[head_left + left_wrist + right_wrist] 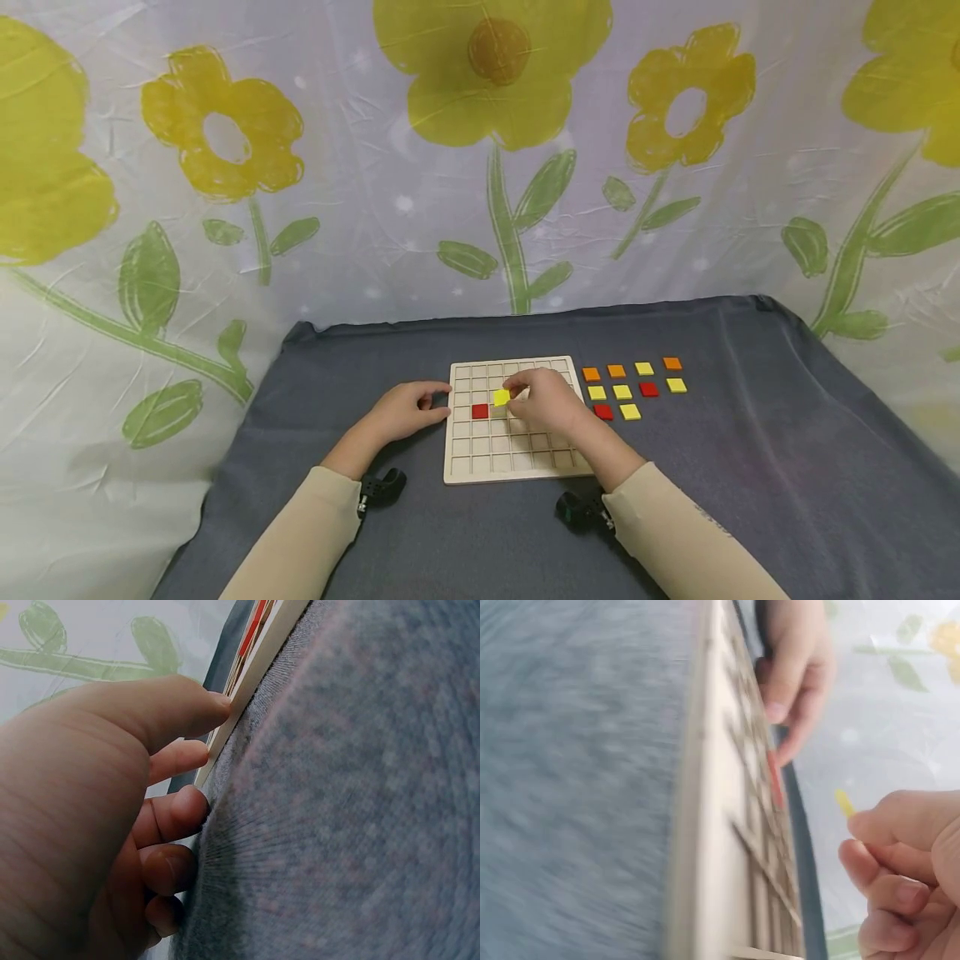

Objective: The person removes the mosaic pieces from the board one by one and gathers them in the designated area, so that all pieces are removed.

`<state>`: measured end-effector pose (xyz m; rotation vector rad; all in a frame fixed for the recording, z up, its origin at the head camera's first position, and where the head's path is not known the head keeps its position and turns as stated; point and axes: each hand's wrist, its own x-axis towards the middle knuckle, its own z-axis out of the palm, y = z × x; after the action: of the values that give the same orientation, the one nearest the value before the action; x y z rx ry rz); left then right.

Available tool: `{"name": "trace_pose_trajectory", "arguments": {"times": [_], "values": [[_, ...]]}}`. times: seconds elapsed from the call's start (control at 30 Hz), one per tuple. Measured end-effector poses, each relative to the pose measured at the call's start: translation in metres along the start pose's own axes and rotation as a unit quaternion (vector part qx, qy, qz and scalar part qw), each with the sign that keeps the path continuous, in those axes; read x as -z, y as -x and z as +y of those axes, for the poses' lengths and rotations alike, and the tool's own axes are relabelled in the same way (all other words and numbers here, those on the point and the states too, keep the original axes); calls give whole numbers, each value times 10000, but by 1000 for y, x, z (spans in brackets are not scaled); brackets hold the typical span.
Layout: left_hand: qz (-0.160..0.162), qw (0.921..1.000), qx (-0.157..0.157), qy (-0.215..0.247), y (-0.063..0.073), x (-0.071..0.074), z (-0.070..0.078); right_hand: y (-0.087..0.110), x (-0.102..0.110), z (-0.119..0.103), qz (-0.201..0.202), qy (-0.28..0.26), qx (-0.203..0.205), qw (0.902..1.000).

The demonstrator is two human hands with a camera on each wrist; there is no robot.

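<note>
A pale wooden grid board lies on the dark cloth, with a red square tile in one of its cells. My right hand pinches a yellow square tile between thumb and fingers. In the right wrist view this yellow tile is seen edge-on, raised above the board's surface. At the board's left edge is my left hand, its thumb and fingertips touching the rim. The left wrist view shows the thumb against the board's side, with the other fingers loosely bent.
Right of the board, loose tiles lie in rows: several yellow ones, several orange ones and two red ones. A grey-blue cloth covers the table. Behind it hangs a white sheet printed with yellow flowers.
</note>
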<state>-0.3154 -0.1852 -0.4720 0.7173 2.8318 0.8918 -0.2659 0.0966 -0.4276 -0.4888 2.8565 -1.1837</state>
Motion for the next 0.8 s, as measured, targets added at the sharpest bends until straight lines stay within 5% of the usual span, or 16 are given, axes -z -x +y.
{"name": "trace_pose_trajectory", "arguments": {"times": [0.8], "values": [[-5, 10000, 69, 0, 1, 0, 1, 16, 84, 3, 44, -505, -38, 9987]]}}
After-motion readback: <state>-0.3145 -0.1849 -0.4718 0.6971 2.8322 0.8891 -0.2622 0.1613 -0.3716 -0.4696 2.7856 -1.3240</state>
